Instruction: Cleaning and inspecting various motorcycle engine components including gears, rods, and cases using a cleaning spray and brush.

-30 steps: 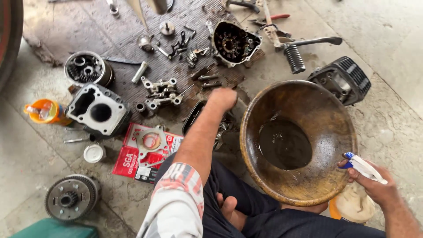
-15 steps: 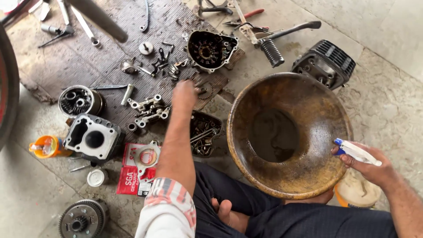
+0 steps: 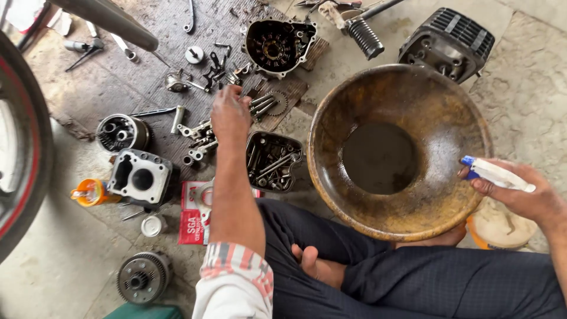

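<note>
The left hand [image 3: 230,115] stretches forward from a striped cuff, palm down, fingers curled over a cluster of small grey metal engine parts [image 3: 199,139] on the dark floor mat [image 3: 88,88] (what the fingers clasp, if anything, cannot be told). The right hand [image 3: 520,192] is closed around one white plastic bottle with a blue tip [image 3: 495,175], held just past the rim of one wide, rusty, round metal basin [image 3: 434,207] holding dark liquid. One black rectangular tray of bolts [image 3: 273,160] sits between hand and basin; one grey cast cylinder block [image 3: 140,177] lies to the left.
</note>
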